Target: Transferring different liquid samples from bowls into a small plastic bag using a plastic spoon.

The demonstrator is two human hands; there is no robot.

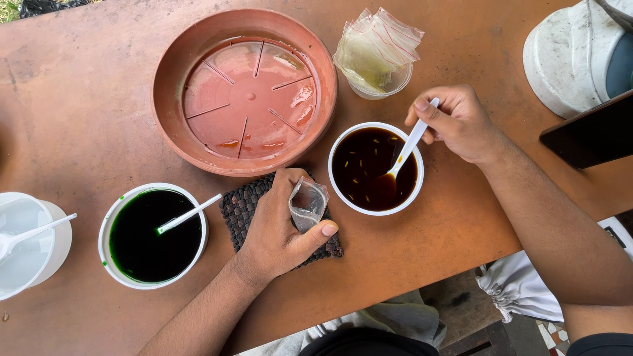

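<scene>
While my right hand (458, 124) pinched a white plastic spoon (410, 146) dipped in the bowl of dark brown liquid (376, 169), my left hand (280, 227) closed around a small clear plastic bag (307, 204) just left of it, over a dark woven mat (244, 204) it mostly hid. Specks in the liquid I couldn't identify. Far off sat a terracotta saucer (198, 79); left, a bowl of green liquid (153, 235). A white tub (30, 240) was cut off at the left edge of the worn brown table (79, 118).

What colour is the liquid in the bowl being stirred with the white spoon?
Dark reddish-brown, with small pale flecks floating in it; the bowl itself is white. The head view shows it.
</scene>
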